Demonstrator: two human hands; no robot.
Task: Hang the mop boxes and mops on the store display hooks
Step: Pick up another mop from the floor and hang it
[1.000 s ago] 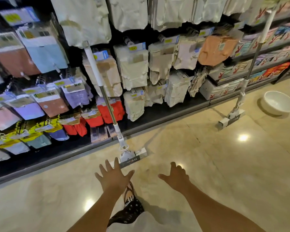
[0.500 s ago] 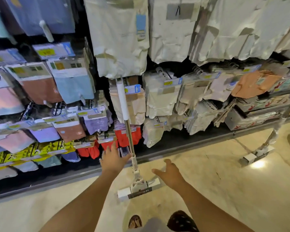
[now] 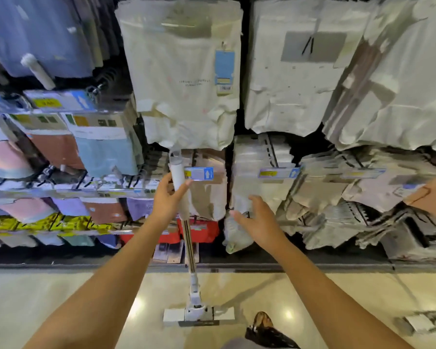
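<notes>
The left hand [image 3: 166, 199], only reaching half a second ago, now has its fingers [image 3: 162, 181] curled round the white grip of the mop [image 3: 188, 244]. The mop stands upright, its head on the floor [image 3: 61, 298] at 6 o'clock from that hand. The right hand [image 3: 259, 220], at 3 o'clock, is spread and empty, so lifting toward a hook likely comes next.

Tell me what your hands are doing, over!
Left hand gripping mop handle. Right hand open, empty. Mop head on floor. Cream bag hangs above handle top.
</notes>
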